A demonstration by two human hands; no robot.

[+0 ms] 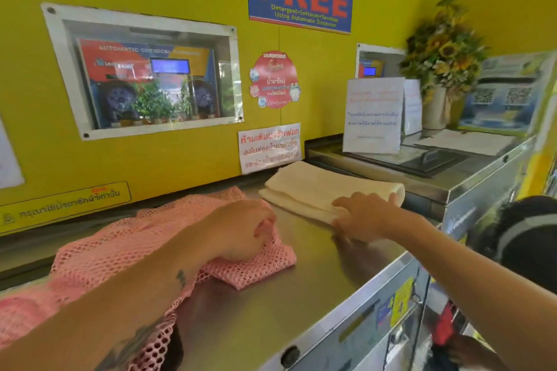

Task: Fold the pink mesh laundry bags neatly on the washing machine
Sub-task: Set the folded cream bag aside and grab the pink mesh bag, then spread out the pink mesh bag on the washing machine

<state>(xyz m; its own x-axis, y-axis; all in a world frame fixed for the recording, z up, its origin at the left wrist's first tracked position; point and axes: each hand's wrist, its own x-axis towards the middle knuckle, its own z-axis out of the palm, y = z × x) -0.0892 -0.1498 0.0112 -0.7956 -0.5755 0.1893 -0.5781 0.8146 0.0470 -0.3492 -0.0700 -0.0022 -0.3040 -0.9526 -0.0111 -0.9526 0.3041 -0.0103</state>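
**Folding in progress: one bundle set aside, pink mesh still loose**

My left hand (241, 229) rests curled on the pink mesh laundry bag (120, 253), gripping a bunch of its netting; the bag lies rumpled across the washing machine (301, 304) top, unfolded. My right hand (364, 214) lies flat, fingers spread, pressing a folded cream cloth (313, 187) toward the rear. I judge the task early: the pink bag needs flattening and folding.
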